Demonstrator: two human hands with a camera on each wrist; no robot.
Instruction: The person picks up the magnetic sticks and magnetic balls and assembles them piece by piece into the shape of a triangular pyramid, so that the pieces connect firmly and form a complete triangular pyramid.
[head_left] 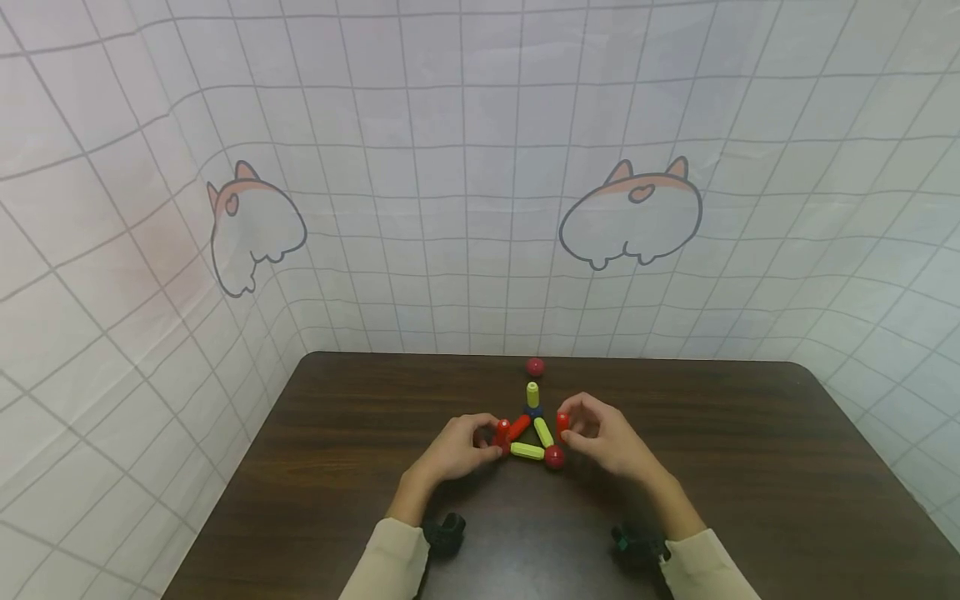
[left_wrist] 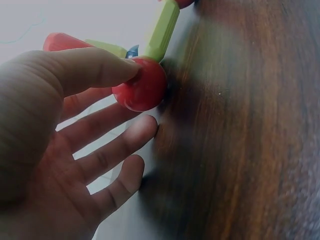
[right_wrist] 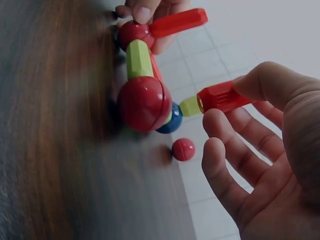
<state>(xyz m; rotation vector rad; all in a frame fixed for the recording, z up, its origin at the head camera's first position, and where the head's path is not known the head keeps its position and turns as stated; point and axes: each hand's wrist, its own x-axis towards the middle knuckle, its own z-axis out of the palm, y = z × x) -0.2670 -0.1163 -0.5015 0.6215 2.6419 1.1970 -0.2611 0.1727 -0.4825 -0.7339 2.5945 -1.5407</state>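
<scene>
A triangle of magnetic rods and balls lies on the table. Two yellow-green rods (head_left: 527, 451) and a red rod (head_left: 518, 427) form its sides. My left hand (head_left: 461, 448) pinches the left corner's red ball (left_wrist: 142, 86), from which another red rod (head_left: 503, 431) stands up. At the far corner a blue ball (right_wrist: 170, 119) carries an upright yellow-green rod (head_left: 532, 395). Between thumb and fingers, my right hand (head_left: 611, 437) holds a separate red rod (right_wrist: 220, 97) above the near right corner's red ball (right_wrist: 144, 103), apart from it.
Behind the triangle, near the table's far edge, sits a loose red ball (head_left: 535, 367). The dark wooden table (head_left: 337, 433) meets a white grid-patterned curtain (head_left: 420, 208) at the back and sides. Dark wrist devices (head_left: 446, 533) sit by both sleeves.
</scene>
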